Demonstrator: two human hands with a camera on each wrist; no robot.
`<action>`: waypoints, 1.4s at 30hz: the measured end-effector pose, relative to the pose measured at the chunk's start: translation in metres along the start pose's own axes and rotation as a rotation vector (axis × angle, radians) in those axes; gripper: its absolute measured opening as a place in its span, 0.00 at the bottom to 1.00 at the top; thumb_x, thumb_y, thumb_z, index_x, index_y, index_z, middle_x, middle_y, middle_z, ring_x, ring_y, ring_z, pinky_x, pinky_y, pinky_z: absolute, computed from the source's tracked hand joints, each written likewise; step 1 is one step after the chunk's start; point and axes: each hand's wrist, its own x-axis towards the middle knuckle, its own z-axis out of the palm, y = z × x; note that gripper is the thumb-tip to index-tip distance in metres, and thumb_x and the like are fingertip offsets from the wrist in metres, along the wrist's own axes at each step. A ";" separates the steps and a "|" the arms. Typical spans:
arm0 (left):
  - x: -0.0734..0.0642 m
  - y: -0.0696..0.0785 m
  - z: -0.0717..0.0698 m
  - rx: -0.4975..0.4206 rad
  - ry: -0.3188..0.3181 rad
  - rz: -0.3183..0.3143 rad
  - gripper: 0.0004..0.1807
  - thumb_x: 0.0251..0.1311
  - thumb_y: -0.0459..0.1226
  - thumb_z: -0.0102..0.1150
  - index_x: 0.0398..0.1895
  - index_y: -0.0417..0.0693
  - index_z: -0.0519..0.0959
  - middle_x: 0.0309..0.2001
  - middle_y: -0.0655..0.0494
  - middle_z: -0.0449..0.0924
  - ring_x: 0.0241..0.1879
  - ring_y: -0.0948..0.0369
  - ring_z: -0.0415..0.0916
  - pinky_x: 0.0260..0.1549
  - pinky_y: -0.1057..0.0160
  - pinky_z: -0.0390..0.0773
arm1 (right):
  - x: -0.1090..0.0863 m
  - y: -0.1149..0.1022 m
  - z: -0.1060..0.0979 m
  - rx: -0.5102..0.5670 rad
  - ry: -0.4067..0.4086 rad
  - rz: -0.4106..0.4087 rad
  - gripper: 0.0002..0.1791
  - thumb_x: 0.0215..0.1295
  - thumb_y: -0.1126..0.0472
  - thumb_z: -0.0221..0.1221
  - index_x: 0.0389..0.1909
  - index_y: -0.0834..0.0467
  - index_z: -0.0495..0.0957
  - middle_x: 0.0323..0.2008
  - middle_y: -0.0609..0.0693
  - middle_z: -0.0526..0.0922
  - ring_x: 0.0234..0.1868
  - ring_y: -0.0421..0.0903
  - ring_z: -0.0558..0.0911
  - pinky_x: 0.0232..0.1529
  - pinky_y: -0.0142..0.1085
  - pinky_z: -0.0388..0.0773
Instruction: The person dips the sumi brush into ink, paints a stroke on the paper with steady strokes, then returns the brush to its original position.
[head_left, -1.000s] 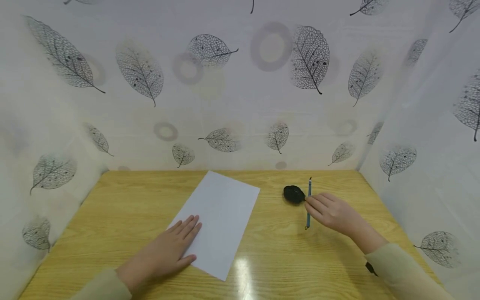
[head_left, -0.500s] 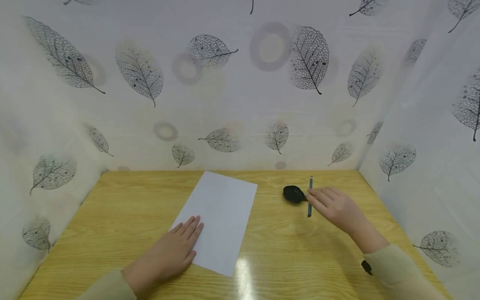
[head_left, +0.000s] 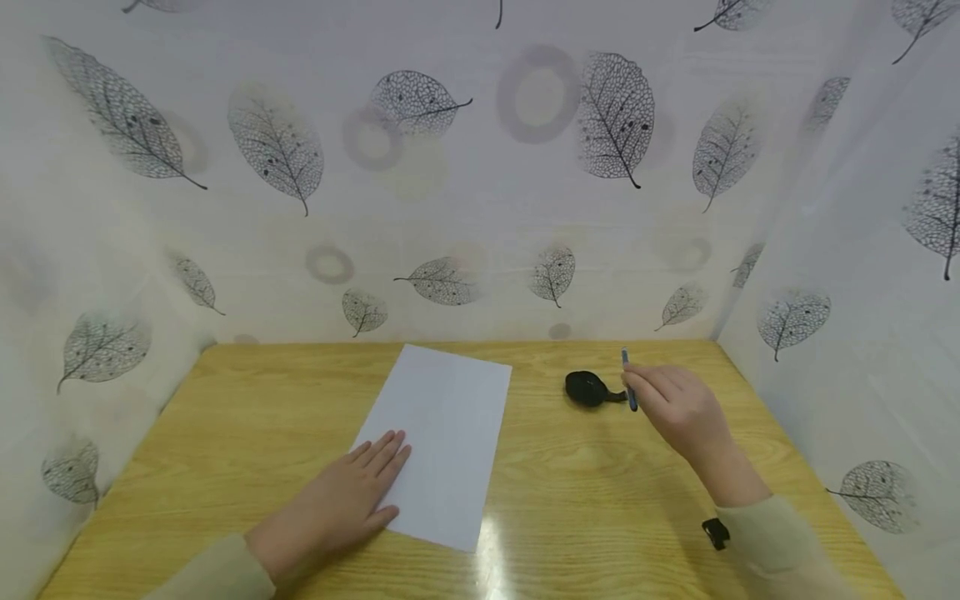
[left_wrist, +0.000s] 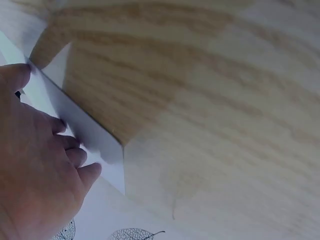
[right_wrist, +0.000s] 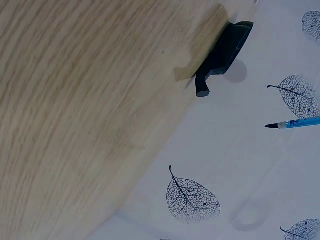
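Note:
A white sheet of paper (head_left: 442, 433) lies at a slant on the wooden table (head_left: 585, 500). My left hand (head_left: 337, 504) rests flat on the sheet's near left corner, fingers straight; the left wrist view shows the fingers (left_wrist: 70, 155) on the paper's (left_wrist: 80, 125) edge. My right hand (head_left: 678, 408) holds a blue pen (head_left: 628, 382) lifted off the table, just right of a small black dish (head_left: 588, 388). In the right wrist view the pen's tip (right_wrist: 295, 123) points left, and the black dish (right_wrist: 222, 55) with its short handle sits on the table; the hand itself is out of that frame.
White walls printed with grey leaves (head_left: 480, 167) close the table in at the back, left and right. A dark band (head_left: 715, 532) shows at my right sleeve cuff.
My right hand took the pen off the table and raised it toward the back, beside the dish. The paper turned a little under my left hand.

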 end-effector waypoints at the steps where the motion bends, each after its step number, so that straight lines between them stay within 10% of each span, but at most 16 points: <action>1: 0.000 0.000 0.001 0.003 0.006 0.000 0.42 0.76 0.56 0.52 0.82 0.39 0.61 0.83 0.40 0.58 0.83 0.44 0.58 0.80 0.43 0.65 | -0.001 -0.001 0.001 -0.001 0.009 0.019 0.15 0.81 0.70 0.53 0.38 0.69 0.87 0.34 0.61 0.91 0.27 0.58 0.88 0.29 0.50 0.88; 27: 0.022 0.037 0.010 0.010 0.056 -0.028 0.45 0.75 0.58 0.52 0.81 0.35 0.61 0.83 0.35 0.57 0.83 0.43 0.57 0.81 0.46 0.64 | -0.018 -0.013 0.008 0.103 -0.005 0.571 0.30 0.82 0.42 0.52 0.44 0.66 0.89 0.34 0.62 0.92 0.29 0.60 0.89 0.28 0.50 0.82; 33: 0.025 0.044 0.009 -0.012 0.056 -0.021 0.45 0.75 0.58 0.52 0.82 0.35 0.60 0.83 0.35 0.56 0.83 0.42 0.56 0.80 0.46 0.64 | -0.028 -0.012 0.010 0.160 0.005 0.660 0.08 0.69 0.65 0.69 0.45 0.65 0.89 0.35 0.61 0.92 0.31 0.57 0.89 0.35 0.36 0.80; 39: 0.028 0.052 0.007 -0.022 0.053 -0.034 0.44 0.76 0.58 0.52 0.81 0.34 0.61 0.82 0.33 0.56 0.83 0.41 0.57 0.80 0.44 0.65 | -0.031 -0.009 0.015 0.165 0.025 0.744 0.14 0.54 0.77 0.74 0.42 0.65 0.88 0.34 0.58 0.92 0.30 0.54 0.88 0.39 0.22 0.79; 42: 0.030 0.056 0.008 -0.004 0.056 -0.050 0.43 0.76 0.56 0.53 0.80 0.33 0.62 0.82 0.32 0.57 0.82 0.41 0.58 0.79 0.44 0.67 | -0.032 -0.008 0.019 0.195 0.048 0.783 0.12 0.55 0.77 0.74 0.41 0.66 0.88 0.32 0.58 0.92 0.30 0.37 0.87 0.40 0.15 0.75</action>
